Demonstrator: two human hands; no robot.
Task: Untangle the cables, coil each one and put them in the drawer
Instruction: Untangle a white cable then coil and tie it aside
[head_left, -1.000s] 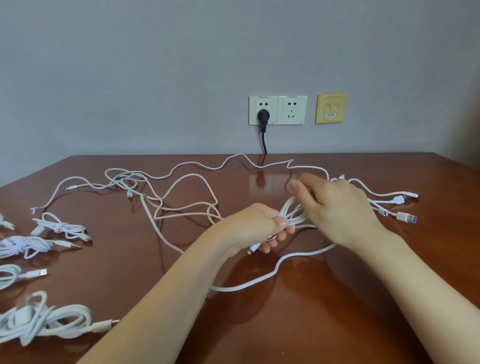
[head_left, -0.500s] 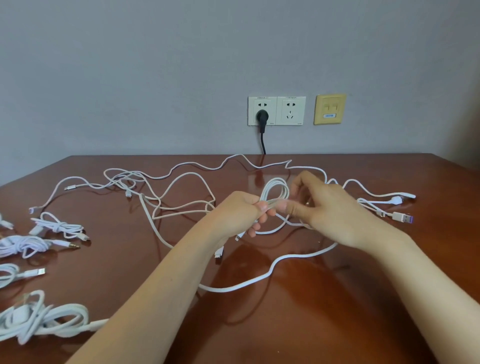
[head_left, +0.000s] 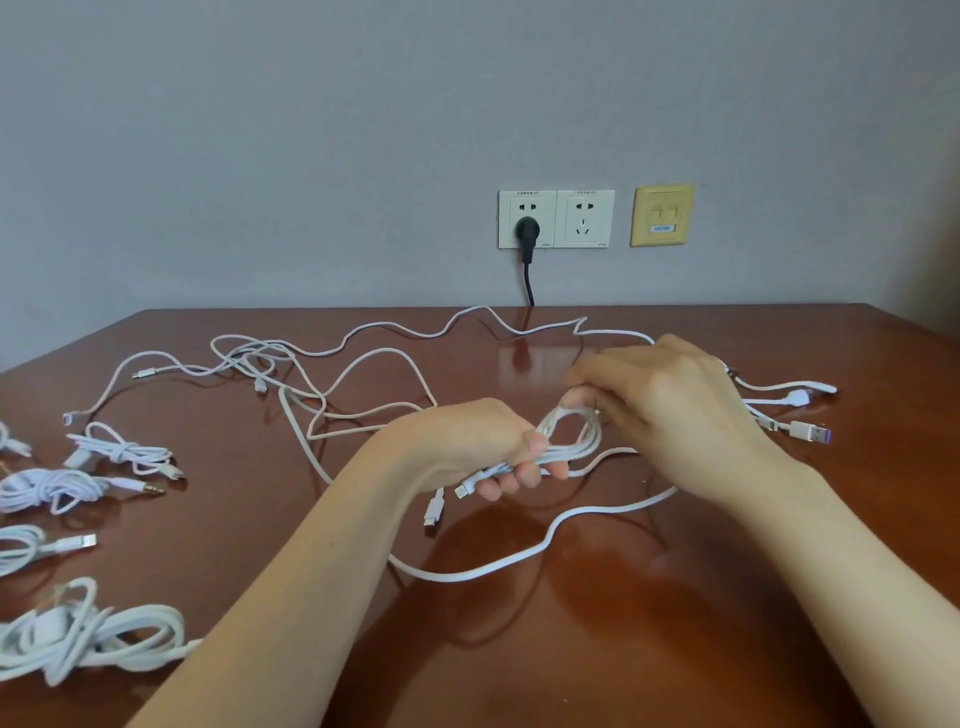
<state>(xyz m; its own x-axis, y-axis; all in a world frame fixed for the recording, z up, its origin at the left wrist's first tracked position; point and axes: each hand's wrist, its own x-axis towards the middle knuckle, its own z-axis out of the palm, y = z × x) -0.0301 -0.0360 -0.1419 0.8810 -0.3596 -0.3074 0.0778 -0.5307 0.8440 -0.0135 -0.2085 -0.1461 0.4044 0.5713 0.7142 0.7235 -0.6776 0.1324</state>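
- Nearest, along the left edge of the table (head_left: 597, 670), several finished bundles (head_left: 88, 639) are lying in a row running away from the person. No drawer is showing.
- Just nearer than the hands, the slack (head_left: 519, 560) of the cable being wound is lying on the wood in a long arc. Its axis is running left to right, one end passing under the left forearm and the other rising towards the right wrist.
- The left hand (head_left: 467, 447) is gripping the coil (head_left: 571, 434), fingers curled tight round the gathered strands. A connector (head_left: 434, 512) is hanging below the fist.
- The coil's loops are sticking out rightward from that fist, so its long axis is pointing at the right hand.
- The right hand (head_left: 670, 410) is reaching over the loops, its blurred fingertips (head_left: 579, 397) pinching a strand at their top.
- Judging from this, the slack is lying below and to the near side of the coil, closer to the right hand. That hand seems better placed for drawing up the next turn, with the left one anchoring.
- Farther back, the tangle (head_left: 322, 395) is spreading out left of the hands, and loose plugs (head_left: 810, 432) are lying just right of the right hand.
- Farthest, a black plug (head_left: 527, 228) is sitting in the wall socket (head_left: 584, 218).
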